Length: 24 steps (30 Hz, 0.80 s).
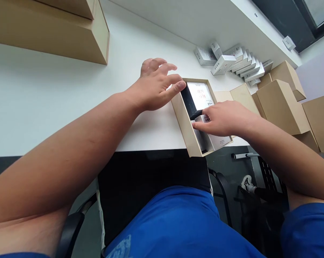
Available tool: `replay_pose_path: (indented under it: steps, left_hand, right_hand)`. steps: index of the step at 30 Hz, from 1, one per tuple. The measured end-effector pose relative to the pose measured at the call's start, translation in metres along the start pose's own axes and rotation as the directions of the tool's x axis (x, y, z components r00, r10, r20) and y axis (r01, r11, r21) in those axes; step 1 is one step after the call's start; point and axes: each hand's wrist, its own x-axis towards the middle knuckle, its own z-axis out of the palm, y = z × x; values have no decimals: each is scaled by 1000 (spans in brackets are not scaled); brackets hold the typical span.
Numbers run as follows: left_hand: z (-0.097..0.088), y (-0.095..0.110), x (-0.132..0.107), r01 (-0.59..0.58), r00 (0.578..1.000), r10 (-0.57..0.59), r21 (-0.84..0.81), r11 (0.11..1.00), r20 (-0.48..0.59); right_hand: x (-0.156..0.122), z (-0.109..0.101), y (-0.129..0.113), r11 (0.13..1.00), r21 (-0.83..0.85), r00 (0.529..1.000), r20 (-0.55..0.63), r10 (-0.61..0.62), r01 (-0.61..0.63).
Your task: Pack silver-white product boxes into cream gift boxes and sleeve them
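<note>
An open cardboard gift box [183, 123] lies at the table's front edge, its near end reaching past the edge. Inside its far part is a white-topped box with dark sides [200, 95]. A small white carton [218, 142] sits in the near part, partly covered by my right hand [223, 118], whose thumb and a finger close around its end. My left hand [162, 84] hovers at the box's left rim with fingers spread and nothing in them. Its thumb tip is at the rim; whether it touches, I cannot tell.
Several white cartons [242, 62] stand and lean along the wall at the back right. More cardboard boxes [282, 105] are at the right, and a large one [70, 39] at the upper left. A chair armrest [223, 190] and another person's shoe [247, 182] show below the table.
</note>
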Motion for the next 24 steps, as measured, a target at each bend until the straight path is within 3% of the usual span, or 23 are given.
replay_pose_path:
  steps: [6,10,14,18,21,24]
  left_hand:
    - [1,-3,2,-18,999,17,-23,1000,-27]
    - [1,-1,3,-5,1000,5,7,1000,-8]
    - [-1,-1,2,-20,1000,20,-2,1000,-12]
    - [-3,-1,1,-15,1000,14,-33,999,-13]
    - [-6,-1,2,-2,1000,1,-26,1000,-7]
    - [-9,-6,4,-24,999,24,-15,1000,-37]
  right_hand:
    - [3,18,-7,998,63,1000,-26,2,0]
    - [-1,22,0,980,193,997,-66,-28,40]
    - [-17,13,20,899,427,995,-26,-97,98]
    - [-33,7,55,806,575,989,-115,-91,141]
    - [-31,15,93,747,651,966,-254,51,132]
    - [-11,36,132,705,709,886,-310,344,-26]
